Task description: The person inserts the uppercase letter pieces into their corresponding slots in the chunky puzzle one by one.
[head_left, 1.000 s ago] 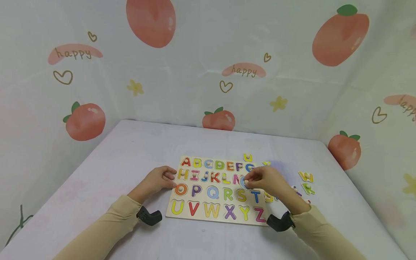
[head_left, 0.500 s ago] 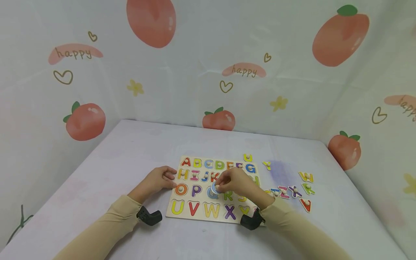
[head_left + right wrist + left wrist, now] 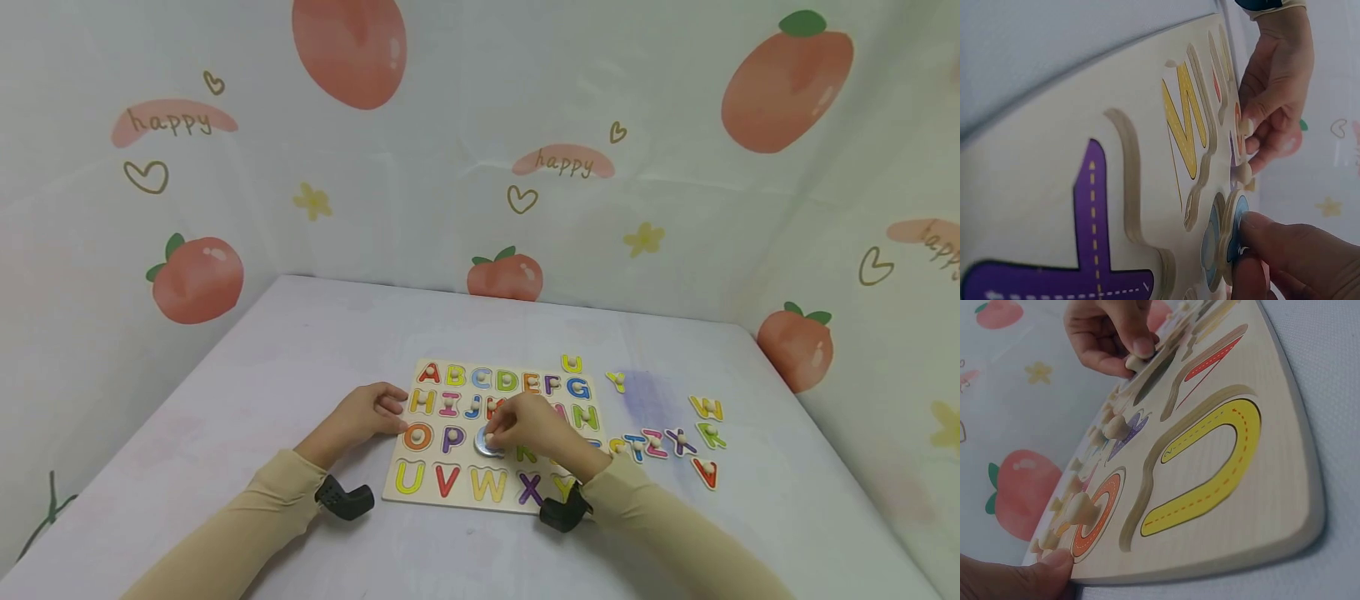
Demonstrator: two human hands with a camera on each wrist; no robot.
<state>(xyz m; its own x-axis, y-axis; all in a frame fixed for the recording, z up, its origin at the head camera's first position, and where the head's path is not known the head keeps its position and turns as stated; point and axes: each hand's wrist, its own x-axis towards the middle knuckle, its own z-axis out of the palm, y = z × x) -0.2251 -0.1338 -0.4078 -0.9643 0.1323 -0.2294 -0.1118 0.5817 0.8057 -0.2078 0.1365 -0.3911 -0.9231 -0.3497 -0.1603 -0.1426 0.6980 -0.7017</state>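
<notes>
A wooden alphabet puzzle board (image 3: 466, 463) lies on the table, with knobbed letters filling its upper rows. My right hand (image 3: 528, 427) pinches the knob of the round blue letter Q piece (image 3: 1236, 230). That piece sits right over the matching Q recess (image 3: 1212, 247), slightly offset from it in the right wrist view. At the board's left edge, my left hand (image 3: 367, 415) rests with relaxed fingers, its thumb (image 3: 1054, 559) beside the orange O (image 3: 1099, 515). The purple P (image 3: 452, 440) is in its slot, while the U recess (image 3: 1210, 472) shows its printed yellow base.
Loose letter pieces lie right of the board: a W (image 3: 707, 407), R (image 3: 711, 435), V (image 3: 705, 472), X (image 3: 681, 442), Z (image 3: 655, 443) and T (image 3: 635, 447). A yellow U (image 3: 572, 364) is at the board's top edge, with a Y (image 3: 617, 382) beyond it.
My right hand has carried the blue Q from the board's right side leftward to the Q recess and lowered it there. The left hand stays where it was.
</notes>
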